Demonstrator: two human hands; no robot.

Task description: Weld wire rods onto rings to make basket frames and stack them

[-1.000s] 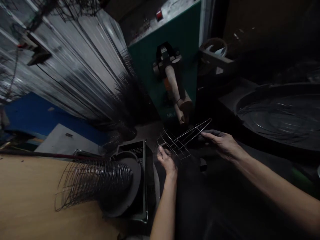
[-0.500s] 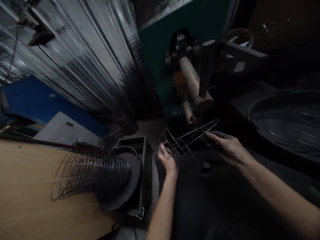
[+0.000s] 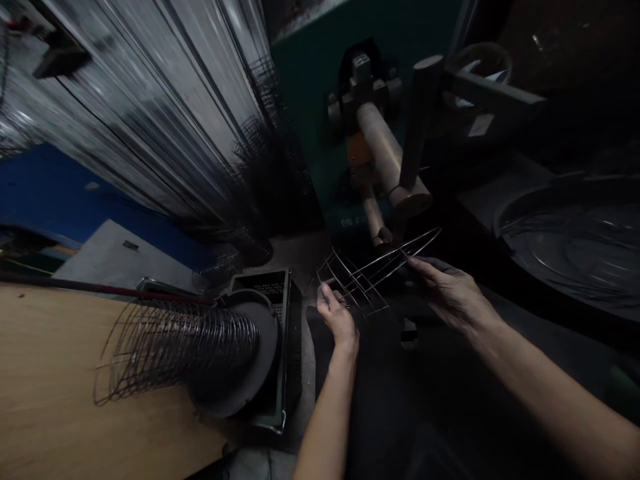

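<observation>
The left hand (image 3: 339, 323) pinched the near left end of a wire frame (image 3: 367, 291) between thumb and fingers, while the right hand (image 3: 457, 290) pinched its right side between thumb and forefinger; how the right hand's other fingers sat could not be told in the dark. The frame hung tilted in the air between both hands, just below the two arms of a green machine (image 3: 305, 80), the thick upper arm (image 3: 383, 150) and the thin lower arm (image 3: 373, 217); whether it touched the lower one was unclear. Left of the hands, a stack of wire pieces (image 3: 195, 337) lay sideways against a dark disc (image 3: 265, 333) at a crate (image 3: 287, 373). A round tub (image 3: 505, 220) stood at right.
</observation>
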